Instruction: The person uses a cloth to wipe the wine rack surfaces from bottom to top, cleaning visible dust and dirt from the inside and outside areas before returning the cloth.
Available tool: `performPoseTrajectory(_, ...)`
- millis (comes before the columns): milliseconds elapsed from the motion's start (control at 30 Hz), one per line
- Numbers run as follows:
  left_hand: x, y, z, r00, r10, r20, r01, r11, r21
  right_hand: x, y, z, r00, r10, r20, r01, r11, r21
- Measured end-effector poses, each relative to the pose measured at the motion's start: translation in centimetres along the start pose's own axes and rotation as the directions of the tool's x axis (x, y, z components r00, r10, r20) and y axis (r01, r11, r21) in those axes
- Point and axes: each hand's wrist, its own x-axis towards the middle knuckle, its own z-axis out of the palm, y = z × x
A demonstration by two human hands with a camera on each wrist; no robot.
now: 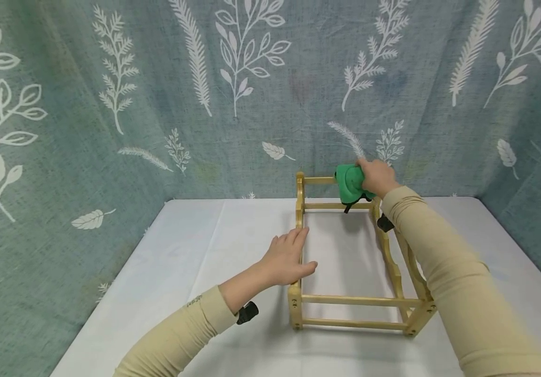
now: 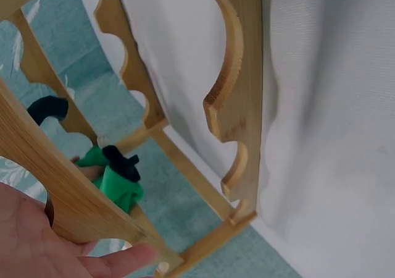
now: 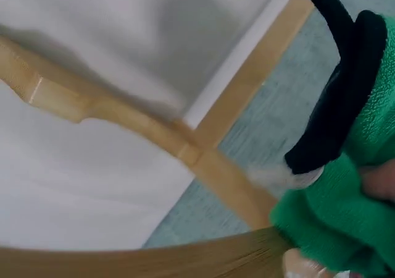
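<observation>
A light wooden rack [image 1: 362, 301] with scalloped side rails stands on the white table. My left hand [image 1: 286, 262] rests on its left side rail [image 2: 74, 191], fingers extended and thumb apart over the inner side. At the far end, my right hand [image 1: 377, 177] grips a green terry cloth [image 1: 349, 183] with black trim. The cloth is bunched over the far upper bar by the right corner. Close up in the right wrist view, a black strap [image 3: 333, 99] hangs off the green cloth [image 3: 327, 228]. Part of the right hand's fingers is hidden by cloth.
The white table [image 1: 232, 230] reaches back to a grey-green curtain [image 1: 261, 146] with white leaf prints, which also hangs at both sides. The right side rail [image 1: 388, 251] runs beneath my right forearm. Black wrist cameras [image 1: 247, 312] sit under both wrists.
</observation>
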Motion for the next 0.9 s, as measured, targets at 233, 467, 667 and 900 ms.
performPoseTrajectory(233, 0.3, -0.1, 0.3, 1.0, 0.009, -0.007, -0.009, 1.0, -0.008, -0.2, 0.5, -2.4, 0.997, 0.027, 0.079, -0.035, 0.994, 0.101)
performPoseTrajectory(467, 0.3, -0.2, 0.3, 1.0, 0.017, -0.017, -0.017, 1.0, -0.011, -1.6, 1.1, -8.1, 0.993, -0.003, 0.116, 0.002, 1.0, 0.012)
performPoseTrajectory(667, 0.4, -0.3, 0.3, 1.0, 0.017, -0.026, -0.017, 1.0, -0.021, -3.6, 3.3, -8.3, 0.983, -0.008, 0.182, 0.015, 0.999, -0.035)
performPoseTrajectory(900, 0.3, -0.2, 0.4, 1.0, 0.022, -0.014, -0.023, 0.998, -0.052, -5.2, 6.1, -4.2, 0.985, -0.03, 0.169, 0.019, 0.997, 0.07)
